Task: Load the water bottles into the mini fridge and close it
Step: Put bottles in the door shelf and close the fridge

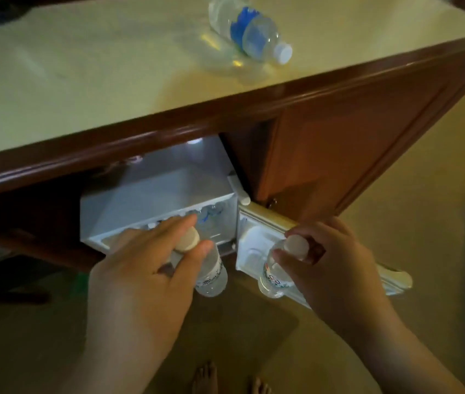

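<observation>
A white mini fridge (151,194) sits open under the wooden counter, its door (257,245) swung out to the right. My left hand (143,268) grips a clear water bottle (211,277) near its white cap, just in front of the fridge opening. My right hand (336,265) holds a second clear bottle (272,280) by the neck at the inside of the door. A third bottle with a blue label (249,31) lies on its side on the countertop. Several bottles (205,213) show inside the fridge.
The cream countertop (83,75) with a dark wooden edge overhangs the fridge. An open wooden cabinet door (339,143) stands to the right, behind the fridge door. Tan floor lies below, with my bare toes (205,376) at the bottom edge.
</observation>
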Demonstrator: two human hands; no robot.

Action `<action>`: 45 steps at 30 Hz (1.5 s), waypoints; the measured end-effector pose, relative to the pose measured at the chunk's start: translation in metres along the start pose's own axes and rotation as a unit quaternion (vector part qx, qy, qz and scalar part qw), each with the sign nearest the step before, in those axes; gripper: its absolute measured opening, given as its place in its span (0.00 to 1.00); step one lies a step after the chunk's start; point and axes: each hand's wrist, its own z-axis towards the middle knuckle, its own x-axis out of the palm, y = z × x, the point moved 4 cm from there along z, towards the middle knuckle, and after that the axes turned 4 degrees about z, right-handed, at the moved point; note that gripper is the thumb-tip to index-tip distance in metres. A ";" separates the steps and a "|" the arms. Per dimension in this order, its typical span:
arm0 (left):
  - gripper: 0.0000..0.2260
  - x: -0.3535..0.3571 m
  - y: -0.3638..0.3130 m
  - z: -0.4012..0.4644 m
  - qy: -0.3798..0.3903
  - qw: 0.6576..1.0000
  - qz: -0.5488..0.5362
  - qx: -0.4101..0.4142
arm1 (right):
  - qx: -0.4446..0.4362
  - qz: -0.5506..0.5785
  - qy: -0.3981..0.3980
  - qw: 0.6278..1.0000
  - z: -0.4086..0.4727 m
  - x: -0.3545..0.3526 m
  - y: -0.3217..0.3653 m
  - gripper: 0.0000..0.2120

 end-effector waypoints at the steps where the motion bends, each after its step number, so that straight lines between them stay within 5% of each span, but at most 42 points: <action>1: 0.18 0.018 0.009 -0.007 -0.003 1.000 -0.010 0.008 | 0.013 0.003 -0.001 1.000 -0.002 0.017 -0.017 0.11; 9: 0.14 0.154 0.093 -0.069 -0.031 0.999 -0.025 0.016 | 0.086 -0.055 0.007 0.995 0.039 0.148 -0.145 0.14; 19: 0.17 0.242 0.139 -0.104 0.058 0.996 -0.051 -0.044 | 0.147 -0.063 -0.023 0.987 0.040 0.282 -0.260 0.17; 29: 0.17 0.277 0.148 -0.107 0.103 0.991 -0.070 -0.046 | 0.137 -0.127 -0.021 0.982 0.023 0.309 -0.308 0.19; 35: 0.17 0.281 0.141 -0.107 0.097 0.991 -0.081 -0.046 | 0.230 -0.093 0.020 0.969 0.011 0.310 -0.335 0.22; 40: 0.17 0.286 0.132 -0.107 0.096 0.991 -0.091 -0.037 | 0.194 -0.054 -0.064 0.977 -0.002 0.312 -0.342 0.19; 45: 0.16 0.290 0.126 -0.112 0.100 0.989 -0.104 -0.038 | 0.283 0.068 -0.172 0.941 -0.015 0.307 -0.355 0.18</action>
